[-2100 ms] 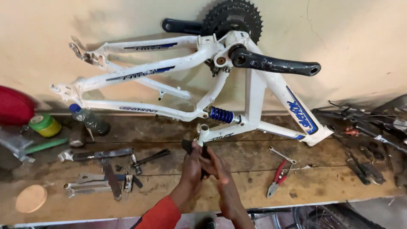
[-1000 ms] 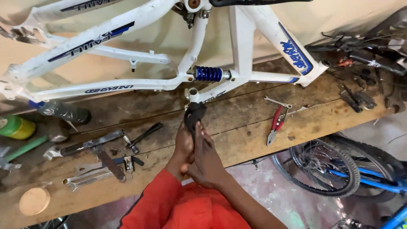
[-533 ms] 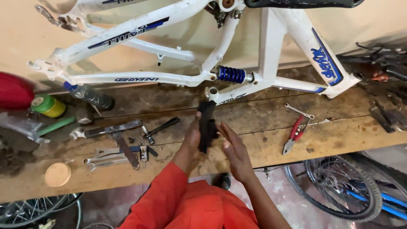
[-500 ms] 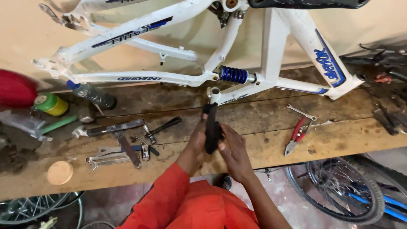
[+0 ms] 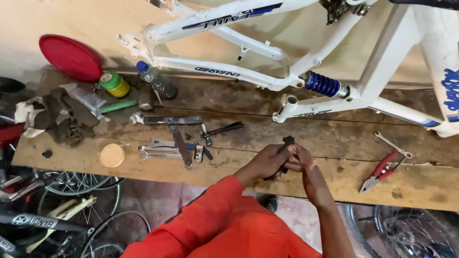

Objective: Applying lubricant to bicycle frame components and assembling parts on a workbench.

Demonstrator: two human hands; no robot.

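A: Biggest first? White bicycle frame (image 5: 334,91) lying across the far side of the wooden workbench (image 5: 334,186), well beyond the hands, blue coil shock (image 5: 323,84) up and to the right of them.

B: Ok. Left of the hands?

A: Red round lid (image 5: 70,57) far off to the upper left, then the plastic bottle (image 5: 155,80), then a cluster of wrenches (image 5: 167,148) on the bench, nearer.

B: Right side?

A: Red-handled pliers (image 5: 381,171) well apart from the right hand, small spanner (image 5: 392,145) just above them.

B: Hands?

A: Left hand (image 5: 267,162) and right hand (image 5: 301,160) pressed together over the bench's near edge, both wrapped around a small black part (image 5: 287,141). Only its top pokes out above the fingers; probably a tool or pedal piece, too hidden to tell.

B: Sleeve?

A: Orange-red, left arm.
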